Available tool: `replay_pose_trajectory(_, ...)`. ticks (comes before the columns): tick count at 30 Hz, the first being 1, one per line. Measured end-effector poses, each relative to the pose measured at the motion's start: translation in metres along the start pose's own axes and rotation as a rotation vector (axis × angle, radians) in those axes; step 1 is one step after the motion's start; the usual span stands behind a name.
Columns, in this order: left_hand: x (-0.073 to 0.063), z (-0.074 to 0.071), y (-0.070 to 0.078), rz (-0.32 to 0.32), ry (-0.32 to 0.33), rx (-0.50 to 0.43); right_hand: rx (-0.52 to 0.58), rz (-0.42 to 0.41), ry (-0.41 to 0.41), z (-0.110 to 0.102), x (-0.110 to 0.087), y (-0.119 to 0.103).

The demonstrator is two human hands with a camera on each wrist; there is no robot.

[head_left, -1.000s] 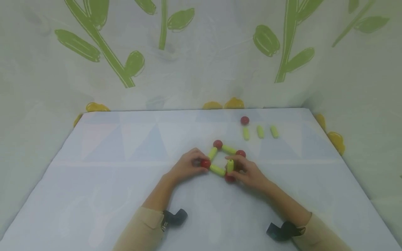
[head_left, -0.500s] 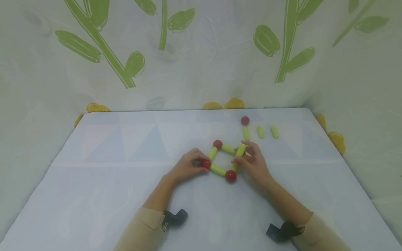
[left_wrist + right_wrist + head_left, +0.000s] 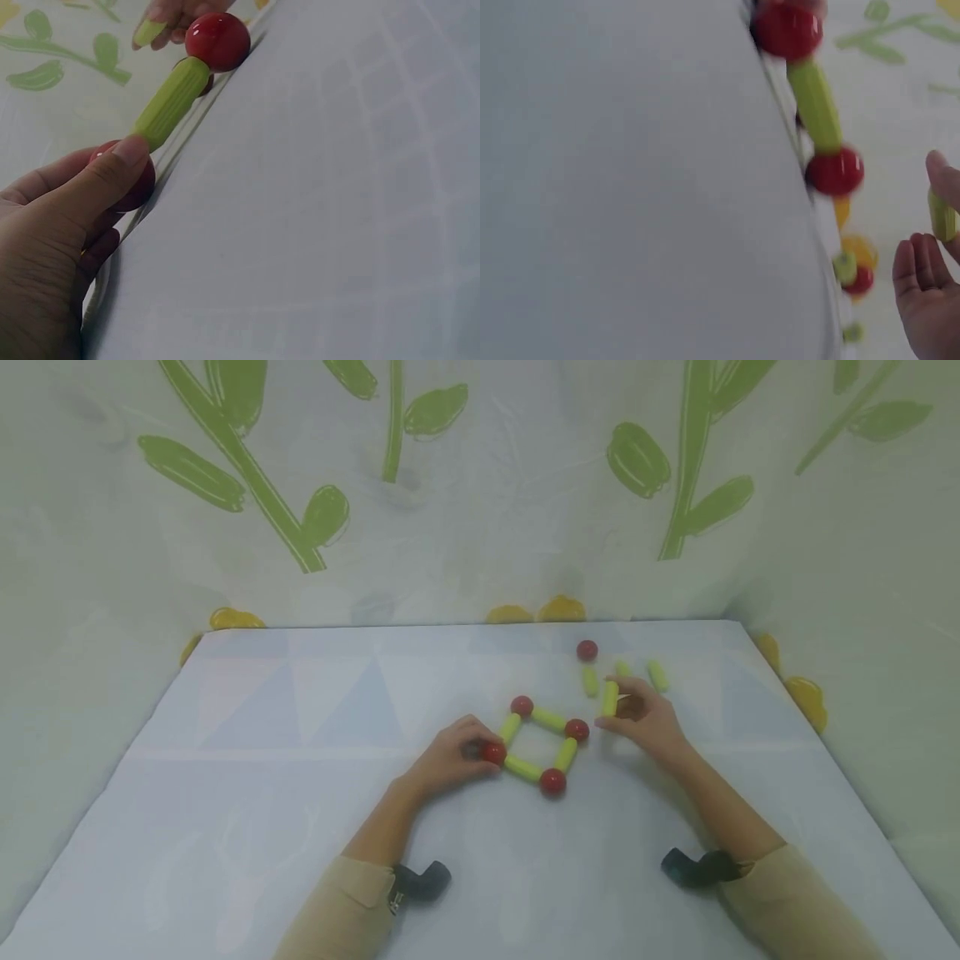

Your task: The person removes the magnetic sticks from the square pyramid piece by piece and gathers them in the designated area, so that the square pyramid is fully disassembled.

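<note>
Several red balls and yellow-green ribbed sticks form a closed four-sided frame on the table, with a stick [image 3: 550, 719] along its far side and a red ball [image 3: 552, 782] at its near corner. My left hand [image 3: 446, 758] grips the left corner ball [image 3: 493, 753]; its thumb lies over that ball in the left wrist view, where the joined stick [image 3: 171, 105] runs to another ball [image 3: 217, 42]. Right of the frame, my right hand [image 3: 651, 720] pinches a loose yellow-green stick [image 3: 611, 699] between thumb and fingers, raised off the table.
Behind the right hand lie a loose red ball [image 3: 587, 650] and loose sticks, among them one stick [image 3: 590, 682] and another stick [image 3: 657, 676] farther right. The white patterned table [image 3: 300, 693] ends at a wall with painted leaves.
My right hand has moved from the frame's near corner up and to the right, carrying the stick, uncovering the frame's right side. My left hand stays on its ball.
</note>
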State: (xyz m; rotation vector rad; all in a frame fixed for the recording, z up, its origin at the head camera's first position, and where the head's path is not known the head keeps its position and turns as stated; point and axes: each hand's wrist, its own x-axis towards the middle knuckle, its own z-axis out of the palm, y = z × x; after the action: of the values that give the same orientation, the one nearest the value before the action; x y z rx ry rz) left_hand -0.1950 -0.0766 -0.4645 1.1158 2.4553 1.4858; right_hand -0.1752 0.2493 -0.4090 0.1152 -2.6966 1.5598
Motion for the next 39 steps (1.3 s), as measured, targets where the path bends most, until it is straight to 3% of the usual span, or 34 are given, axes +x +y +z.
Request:
replay_pose_trajectory(5, 0.000, -0.001, 0.000, -0.014, -0.003, -0.007, -0.140, 0.008, -0.021, -0.036, 0.014, 0.012)
replay_pose_trajectory(12, 0.002, -0.003, -0.001, 0.021, 0.001, -0.002, -0.193, 0.085, -0.097, -0.084, 0.033, 0.034)
replay_pose_trajectory(18, 0.002, -0.006, -0.001, 0.027, 0.003, 0.010, -0.265, 0.190, -0.176, -0.112, 0.049, 0.053)
replay_pose_trajectory(29, 0.001, -0.002, -0.004, 0.003, -0.018, -0.018, -0.313, 0.303, -0.280, -0.132, 0.069, 0.079)
replay_pose_trajectory(39, 0.001, -0.002, 0.001, -0.033, -0.022, 0.016, -0.368, 0.327, -0.313, -0.135, 0.069, 0.076)
